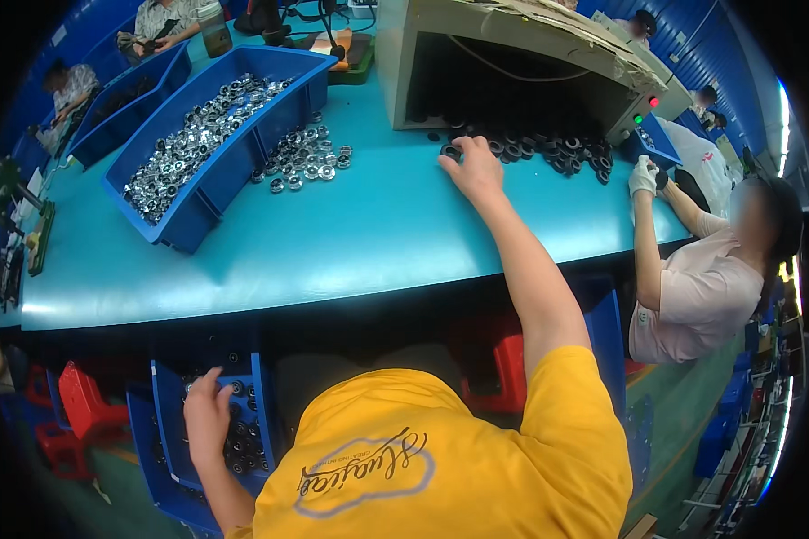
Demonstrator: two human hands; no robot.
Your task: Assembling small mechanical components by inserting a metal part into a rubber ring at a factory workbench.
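My right hand point(478, 169) reaches across the blue-green tabletop, its thumb and fingers closed around a black ring point(452, 153). Beside it, a heap of black rings point(562, 153) spreads from the mouth of a beige box-shaped machine point(395, 67). Low on the left, my left hand point(208, 409) hangs over a blue bin point(259, 382) below table height, fingers apart and apparently holding nothing. Dark round parts with shiny centres point(243, 440) lie in that bin.
A long blue bin point(189, 220) of shiny metal parts stands on the table point(360, 242), with loose metal parts point(310, 160) beside it. At right a co-worker point(701, 278) wears white gloves point(643, 177). Red stools point(90, 404) stand under the table edge.
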